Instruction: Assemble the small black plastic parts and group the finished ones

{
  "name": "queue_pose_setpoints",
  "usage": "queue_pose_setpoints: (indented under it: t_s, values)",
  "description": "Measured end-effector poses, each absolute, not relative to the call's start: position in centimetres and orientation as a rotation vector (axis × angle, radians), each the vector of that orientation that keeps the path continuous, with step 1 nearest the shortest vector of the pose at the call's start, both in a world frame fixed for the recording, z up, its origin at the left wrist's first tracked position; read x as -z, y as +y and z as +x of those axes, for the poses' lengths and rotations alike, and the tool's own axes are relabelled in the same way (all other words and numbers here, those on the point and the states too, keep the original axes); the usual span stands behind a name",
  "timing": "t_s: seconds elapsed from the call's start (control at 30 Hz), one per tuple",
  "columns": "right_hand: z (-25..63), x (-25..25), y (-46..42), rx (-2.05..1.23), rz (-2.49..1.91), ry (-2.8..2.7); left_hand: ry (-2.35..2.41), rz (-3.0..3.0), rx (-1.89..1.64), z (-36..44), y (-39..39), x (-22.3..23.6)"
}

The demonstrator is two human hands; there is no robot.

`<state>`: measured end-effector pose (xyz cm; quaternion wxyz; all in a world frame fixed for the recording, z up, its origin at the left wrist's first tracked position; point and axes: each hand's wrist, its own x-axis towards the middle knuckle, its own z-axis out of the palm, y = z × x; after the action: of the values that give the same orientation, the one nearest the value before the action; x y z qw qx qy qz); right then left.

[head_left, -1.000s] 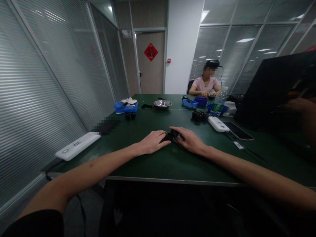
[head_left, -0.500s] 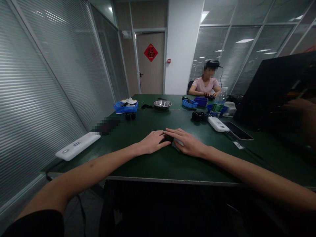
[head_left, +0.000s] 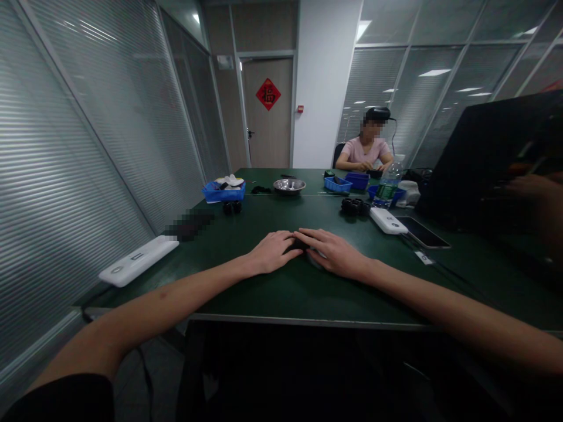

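My left hand [head_left: 273,252] rests low over the table, its fingers and thumb closed round a small black part [head_left: 299,245] that is mostly hidden. From the other side comes my right hand [head_left: 336,253], its fingertips reaching over the same black part and meeting my left fingers. Under the right thumb and fingers shows a pale, thin, cloth-like piece [head_left: 317,258]; its kind is hard to make out. Both hands are closed and nearly touch above the green table [head_left: 264,299].
Ahead stand a metal bowl [head_left: 289,187], a blue basket [head_left: 224,190] and black round parts [head_left: 355,206]. A water bottle [head_left: 389,184], a white power bank [head_left: 387,221] and a phone [head_left: 423,232] lie right; another white power bank [head_left: 138,261] left. A co-worker [head_left: 367,149] sits across.
My hands stay in nearly the same place, with the right fingers slightly shifted over the black part. Across the table, one of the co-worker's hands has lifted a little.
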<state>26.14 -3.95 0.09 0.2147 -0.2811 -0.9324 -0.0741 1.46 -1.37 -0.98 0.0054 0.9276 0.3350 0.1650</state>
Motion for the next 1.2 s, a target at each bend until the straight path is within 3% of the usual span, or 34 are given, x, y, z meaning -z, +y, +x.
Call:
queue_pose_setpoints:
  t_s: [0.5,0.97,1.2]
  values:
    - [26.4,0.2,-3.9,0.008,-0.734,-2.568,1.183,2.900,-0.496,1.2,-1.4,0.8]
    - [26.6,0.6,-2.8,-0.027,-0.875,-2.253,1.248,2.734,-0.860,1.7,-3.3,-0.9]
    - [26.8,0.6,-2.5,-0.056,-0.908,-2.144,1.249,2.776,-0.701,2.0,-4.1,-0.9]
